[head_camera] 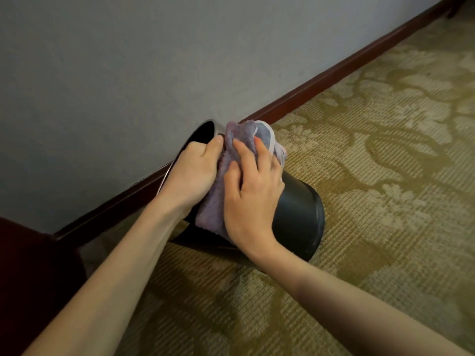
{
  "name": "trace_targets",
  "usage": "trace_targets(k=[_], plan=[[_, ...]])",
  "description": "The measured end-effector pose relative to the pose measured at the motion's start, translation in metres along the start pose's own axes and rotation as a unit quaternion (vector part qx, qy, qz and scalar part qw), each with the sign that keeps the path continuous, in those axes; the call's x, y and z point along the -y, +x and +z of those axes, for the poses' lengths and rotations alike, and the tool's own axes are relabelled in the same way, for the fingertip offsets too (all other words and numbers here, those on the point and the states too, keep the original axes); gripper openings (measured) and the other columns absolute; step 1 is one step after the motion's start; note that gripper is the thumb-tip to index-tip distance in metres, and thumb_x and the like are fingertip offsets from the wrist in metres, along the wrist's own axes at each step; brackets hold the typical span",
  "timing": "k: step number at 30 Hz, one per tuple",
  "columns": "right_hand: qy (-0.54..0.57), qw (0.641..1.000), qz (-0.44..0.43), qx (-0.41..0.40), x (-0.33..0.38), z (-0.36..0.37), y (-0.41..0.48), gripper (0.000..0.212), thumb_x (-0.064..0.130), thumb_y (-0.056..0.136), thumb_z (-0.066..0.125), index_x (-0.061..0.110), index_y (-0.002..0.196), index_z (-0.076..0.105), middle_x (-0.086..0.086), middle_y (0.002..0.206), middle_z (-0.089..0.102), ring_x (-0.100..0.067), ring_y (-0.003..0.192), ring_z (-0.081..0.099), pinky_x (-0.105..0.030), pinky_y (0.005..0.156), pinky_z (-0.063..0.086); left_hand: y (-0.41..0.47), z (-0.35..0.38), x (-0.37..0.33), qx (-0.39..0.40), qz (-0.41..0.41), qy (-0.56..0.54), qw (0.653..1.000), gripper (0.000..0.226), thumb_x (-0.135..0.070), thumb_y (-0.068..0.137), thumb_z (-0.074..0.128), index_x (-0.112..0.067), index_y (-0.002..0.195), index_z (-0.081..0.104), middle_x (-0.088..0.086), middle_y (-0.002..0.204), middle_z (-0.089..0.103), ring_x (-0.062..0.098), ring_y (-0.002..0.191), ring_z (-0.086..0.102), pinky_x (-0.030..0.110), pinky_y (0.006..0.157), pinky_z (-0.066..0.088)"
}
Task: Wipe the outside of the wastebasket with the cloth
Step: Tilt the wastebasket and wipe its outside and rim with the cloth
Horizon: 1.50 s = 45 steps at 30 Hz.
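Observation:
A black wastebasket point(298, 214) is tipped on its side over the carpet, its open mouth toward the wall at the left and its base toward the right. My left hand point(192, 173) grips the rim near the mouth, fingers curled over the edge. A purple-grey cloth point(221, 191) with a white hem lies draped over the basket's upper side. My right hand point(252, 191) presses on the cloth with spread fingers. The two hands hide much of the basket's wall.
A grey wall point(128, 73) with a dark red-brown baseboard point(321, 83) runs diagonally behind the basket. Patterned olive and beige carpet point(372, 150) covers the floor. A dark piece of furniture point(28, 278) stands at the lower left.

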State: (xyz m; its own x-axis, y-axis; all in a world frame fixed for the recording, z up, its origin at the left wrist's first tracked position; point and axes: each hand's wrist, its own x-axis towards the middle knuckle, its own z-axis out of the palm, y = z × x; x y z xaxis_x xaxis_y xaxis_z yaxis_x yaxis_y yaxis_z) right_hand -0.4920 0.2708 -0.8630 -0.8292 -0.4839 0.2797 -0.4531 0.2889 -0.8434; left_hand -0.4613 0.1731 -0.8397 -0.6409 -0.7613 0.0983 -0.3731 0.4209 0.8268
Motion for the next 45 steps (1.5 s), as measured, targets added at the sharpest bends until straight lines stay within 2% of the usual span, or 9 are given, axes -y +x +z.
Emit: trace_targets(k=[6,13,15,17,24,28,33,38,45], plan=[[-0.014,0.998,0.006,0.053,0.0,-0.002,0.03,0.037,0.03,0.094,0.04,0.026,0.13,0.049,0.0,0.138,0.047,-0.028,0.129,0.037,-0.052,0.101,0.033,0.003,0.001,0.0,-0.009,0.017,0.016,1.0,0.048,-0.031,0.098,0.04,-0.001,0.07,0.065,-0.002,0.058,0.06,0.006,0.051,0.049,0.034,0.054,0.039],[-0.014,0.979,0.041,0.2,-0.006,-0.003,0.097,0.038,0.036,0.091,0.037,0.029,0.118,0.063,-0.003,0.128,0.062,-0.029,0.119,0.054,-0.046,0.102,0.041,-0.003,0.002,0.008,0.006,0.053,-0.001,0.999,0.051,-0.033,0.098,0.039,-0.024,0.052,0.06,-0.018,0.045,0.057,-0.008,0.043,0.046,0.014,0.042,0.032],[-0.033,0.968,0.051,0.244,-0.012,-0.005,0.113,0.031,0.037,0.093,0.04,0.026,0.104,0.067,-0.005,0.123,0.064,-0.029,0.115,0.056,-0.044,0.1,0.043,-0.006,0.003,0.007,0.019,0.064,0.009,0.998,0.052,-0.032,0.099,0.038,-0.022,0.051,0.054,-0.019,0.044,0.054,-0.008,0.041,0.045,0.01,0.039,0.03],[-0.055,0.956,0.038,0.284,-0.016,-0.003,0.121,0.03,0.032,0.095,0.04,0.019,0.106,0.066,-0.01,0.123,0.062,-0.031,0.116,0.053,-0.043,0.1,0.041,-0.007,0.003,0.006,0.021,0.071,0.016,0.997,0.05,-0.034,0.098,0.038,-0.02,0.051,0.047,-0.019,0.043,0.051,-0.006,0.04,0.042,0.012,0.038,0.029],[0.036,0.98,0.058,0.187,-0.018,0.003,0.101,0.033,0.044,0.091,0.046,0.029,0.109,0.068,-0.005,0.117,0.067,-0.029,0.109,0.059,-0.044,0.096,0.045,-0.002,0.001,0.006,-0.03,0.037,0.029,0.998,0.056,-0.026,0.099,0.042,-0.018,0.044,0.043,-0.014,0.036,0.052,-0.008,0.035,0.043,0.013,0.037,0.029],[-0.007,0.992,0.005,0.124,-0.014,0.009,0.064,0.038,0.04,0.09,0.044,0.032,0.125,0.059,-0.001,0.137,0.051,-0.03,0.125,0.046,-0.046,0.104,0.037,0.007,-0.01,0.005,-0.058,-0.016,0.029,0.998,0.051,-0.026,0.099,0.043,-0.017,0.049,0.035,-0.006,0.042,0.036,0.005,0.043,0.034,0.03,0.048,0.03],[-0.076,0.994,-0.075,0.025,-0.016,0.014,0.013,0.045,0.037,0.087,0.049,0.026,0.13,0.055,-0.005,0.139,0.05,-0.034,0.129,0.039,-0.05,0.103,0.034,0.011,-0.018,0.011,-0.058,-0.039,0.032,0.997,0.052,-0.03,0.099,0.043,-0.017,0.05,0.031,-0.007,0.031,0.03,0.005,0.035,0.026,0.024,0.038,0.024],[-0.081,0.993,-0.079,0.036,-0.014,0.015,0.009,0.045,0.036,0.085,0.051,0.024,0.128,0.057,-0.005,0.138,0.051,-0.033,0.13,0.039,-0.051,0.102,0.033,0.01,-0.024,0.019,-0.047,-0.028,0.022,0.998,0.051,-0.031,0.098,0.043,-0.021,0.051,0.026,-0.01,0.028,0.026,0.004,0.029,0.022,0.02,0.033,0.017],[-0.048,0.99,0.02,0.127,-0.018,0.009,0.061,0.037,0.042,0.083,0.05,0.031,0.117,0.063,0.0,0.129,0.058,-0.033,0.116,0.053,-0.047,0.096,0.042,0.002,-0.028,0.031,-0.04,0.019,0.003,0.999,0.05,-0.028,0.099,0.044,-0.023,0.052,0.028,-0.014,0.034,0.028,0.0,0.035,0.024,0.016,0.035,0.018]])
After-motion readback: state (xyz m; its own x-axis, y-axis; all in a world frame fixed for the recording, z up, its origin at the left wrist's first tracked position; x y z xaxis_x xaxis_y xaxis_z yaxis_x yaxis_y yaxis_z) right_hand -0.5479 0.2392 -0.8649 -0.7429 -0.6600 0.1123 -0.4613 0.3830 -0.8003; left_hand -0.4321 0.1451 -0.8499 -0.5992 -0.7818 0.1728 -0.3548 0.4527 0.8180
